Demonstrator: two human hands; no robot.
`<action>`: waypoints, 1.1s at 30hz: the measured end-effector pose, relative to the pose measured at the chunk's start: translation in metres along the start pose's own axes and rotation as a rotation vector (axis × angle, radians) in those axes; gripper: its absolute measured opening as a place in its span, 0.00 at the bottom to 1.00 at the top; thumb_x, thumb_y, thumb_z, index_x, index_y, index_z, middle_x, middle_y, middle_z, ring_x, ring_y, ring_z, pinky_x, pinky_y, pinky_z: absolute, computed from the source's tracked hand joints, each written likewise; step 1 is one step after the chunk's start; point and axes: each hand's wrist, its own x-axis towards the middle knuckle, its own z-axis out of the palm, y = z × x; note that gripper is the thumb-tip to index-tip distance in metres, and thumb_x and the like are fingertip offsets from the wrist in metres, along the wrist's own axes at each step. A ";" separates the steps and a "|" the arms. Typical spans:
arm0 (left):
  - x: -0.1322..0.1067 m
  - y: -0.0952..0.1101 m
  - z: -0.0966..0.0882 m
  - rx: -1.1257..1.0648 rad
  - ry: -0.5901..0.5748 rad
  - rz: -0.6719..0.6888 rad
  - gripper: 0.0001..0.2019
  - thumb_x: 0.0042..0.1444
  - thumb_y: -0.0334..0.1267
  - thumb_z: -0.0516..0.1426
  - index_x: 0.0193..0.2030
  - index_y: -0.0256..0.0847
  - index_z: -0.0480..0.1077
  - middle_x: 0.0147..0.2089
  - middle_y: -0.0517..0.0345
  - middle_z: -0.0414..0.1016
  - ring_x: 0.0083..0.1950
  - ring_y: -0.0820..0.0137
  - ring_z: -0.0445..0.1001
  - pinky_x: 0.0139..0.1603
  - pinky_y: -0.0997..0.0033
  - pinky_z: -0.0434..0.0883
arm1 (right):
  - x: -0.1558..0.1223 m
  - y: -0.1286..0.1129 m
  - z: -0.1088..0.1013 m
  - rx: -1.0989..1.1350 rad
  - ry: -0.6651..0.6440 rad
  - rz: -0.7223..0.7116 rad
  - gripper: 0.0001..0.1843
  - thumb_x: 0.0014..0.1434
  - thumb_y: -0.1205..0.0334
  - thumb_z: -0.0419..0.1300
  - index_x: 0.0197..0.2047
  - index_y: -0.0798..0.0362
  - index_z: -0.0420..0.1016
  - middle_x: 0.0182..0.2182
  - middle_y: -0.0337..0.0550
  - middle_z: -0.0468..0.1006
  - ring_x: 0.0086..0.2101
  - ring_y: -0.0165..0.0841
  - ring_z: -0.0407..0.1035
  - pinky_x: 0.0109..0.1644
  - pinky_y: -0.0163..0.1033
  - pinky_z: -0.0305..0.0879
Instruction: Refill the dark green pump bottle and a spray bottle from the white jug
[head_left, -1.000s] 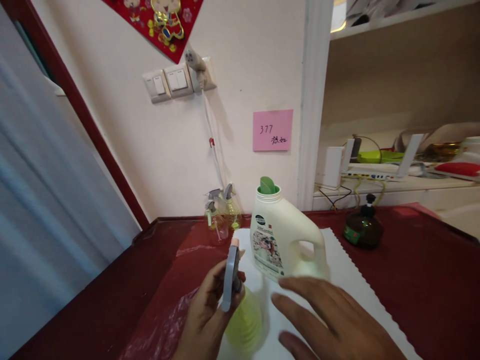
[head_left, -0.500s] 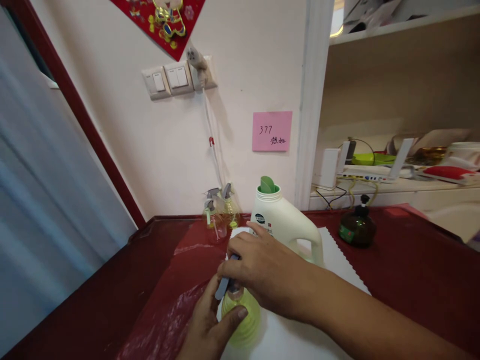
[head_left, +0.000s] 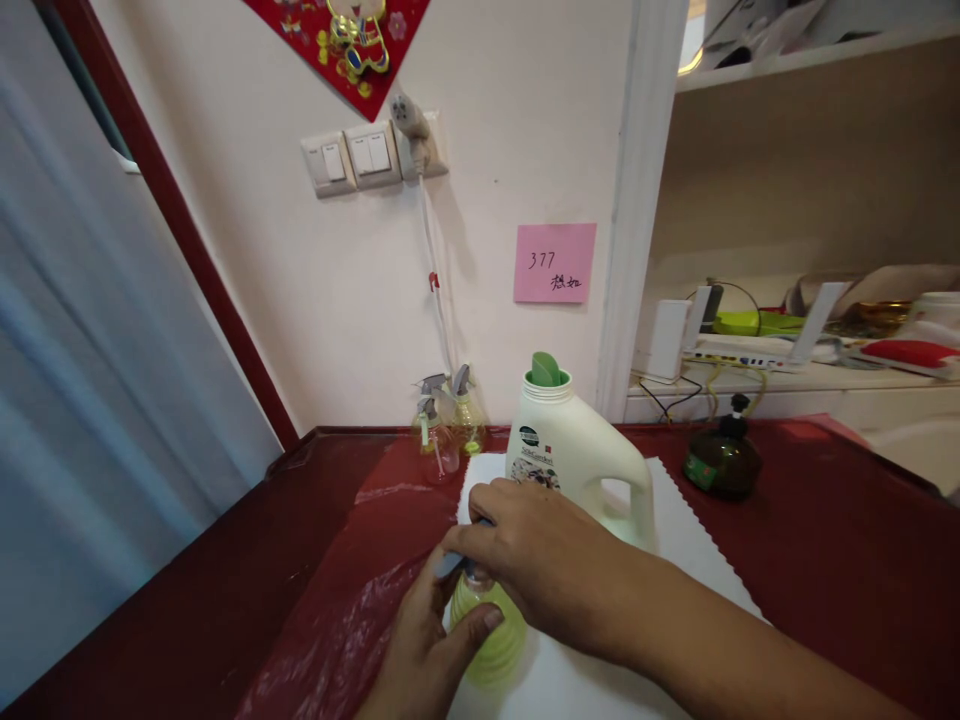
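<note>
A ribbed, yellow-green spray bottle [head_left: 491, 645] stands on a white cloth [head_left: 570, 680] in front of me. My left hand [head_left: 431, 630] is wrapped round its left side, thumb across the front. From above, my right hand [head_left: 517, 540] grips the grey spray head [head_left: 452, 565] at the bottle's neck, its fingers hiding most of the head. Just behind my right hand stands a cream detergent jug [head_left: 570, 440], uncapped, with a green spout in its mouth and a handle on the right.
Several clear spray bottles with grey heads [head_left: 439, 450] stand by the wall at the back. A dark green pump bottle [head_left: 722, 455] sits to the right on the red table [head_left: 840, 540]. Thin plastic film [head_left: 337, 610] covers part of the left side. A white router [head_left: 735, 350] rests on the shelf.
The view has shifted slightly, so the background sits a little further right. My right hand has turned a little on the spray head; my left hand still holds the bottle.
</note>
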 end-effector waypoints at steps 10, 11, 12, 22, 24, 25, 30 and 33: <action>0.006 0.013 0.006 0.016 0.128 0.014 0.20 0.42 0.42 0.75 0.40 0.42 0.75 0.38 0.58 0.80 0.42 0.62 0.77 0.44 0.68 0.74 | -0.003 -0.004 0.003 0.001 0.073 -0.008 0.18 0.61 0.67 0.65 0.54 0.47 0.76 0.38 0.42 0.74 0.34 0.35 0.63 0.33 0.40 0.44; 0.007 0.015 0.008 0.037 0.162 0.008 0.20 0.40 0.42 0.76 0.37 0.41 0.75 0.35 0.59 0.80 0.40 0.63 0.77 0.41 0.69 0.73 | -0.004 -0.004 0.004 0.000 0.073 -0.007 0.19 0.61 0.67 0.66 0.55 0.47 0.75 0.38 0.42 0.74 0.34 0.35 0.63 0.33 0.40 0.44; 0.008 0.018 0.009 0.054 0.186 0.004 0.20 0.39 0.43 0.76 0.35 0.41 0.74 0.34 0.59 0.80 0.38 0.63 0.76 0.40 0.69 0.73 | -0.004 -0.003 0.004 0.001 0.073 -0.006 0.19 0.61 0.67 0.66 0.55 0.47 0.75 0.38 0.42 0.74 0.34 0.35 0.63 0.33 0.40 0.44; 0.008 0.023 -0.010 -0.036 -0.160 -0.121 0.12 0.57 0.44 0.67 0.45 0.42 0.78 0.45 0.53 0.81 0.51 0.56 0.76 0.51 0.61 0.71 | -0.004 -0.004 0.005 0.008 0.040 0.008 0.08 0.65 0.68 0.62 0.47 0.50 0.76 0.39 0.42 0.73 0.36 0.35 0.64 0.34 0.41 0.49; 0.008 0.020 -0.012 -0.058 -0.190 -0.122 0.12 0.58 0.44 0.66 0.47 0.43 0.78 0.45 0.54 0.80 0.50 0.57 0.76 0.52 0.61 0.70 | -0.004 -0.005 0.005 0.001 0.031 0.005 0.08 0.64 0.68 0.62 0.47 0.50 0.75 0.39 0.42 0.74 0.36 0.36 0.64 0.35 0.41 0.51; 0.009 0.019 -0.011 -0.062 -0.188 -0.099 0.13 0.57 0.45 0.67 0.47 0.43 0.77 0.44 0.55 0.80 0.49 0.58 0.76 0.52 0.61 0.70 | -0.004 -0.006 0.005 0.004 0.031 0.008 0.08 0.64 0.68 0.63 0.47 0.50 0.75 0.39 0.42 0.73 0.36 0.36 0.64 0.36 0.41 0.51; 0.015 0.022 0.006 0.075 0.005 0.007 0.19 0.43 0.47 0.74 0.34 0.41 0.73 0.35 0.61 0.74 0.39 0.64 0.71 0.41 0.68 0.69 | -0.005 -0.006 0.007 0.034 0.058 0.029 0.18 0.59 0.68 0.67 0.52 0.47 0.74 0.38 0.40 0.73 0.36 0.36 0.64 0.36 0.41 0.52; 0.016 0.029 0.011 0.139 0.059 0.013 0.18 0.44 0.46 0.73 0.31 0.40 0.72 0.32 0.61 0.74 0.37 0.65 0.70 0.38 0.70 0.68 | -0.006 -0.004 0.010 0.042 0.058 0.040 0.20 0.59 0.69 0.68 0.53 0.45 0.73 0.38 0.40 0.72 0.37 0.36 0.64 0.36 0.41 0.52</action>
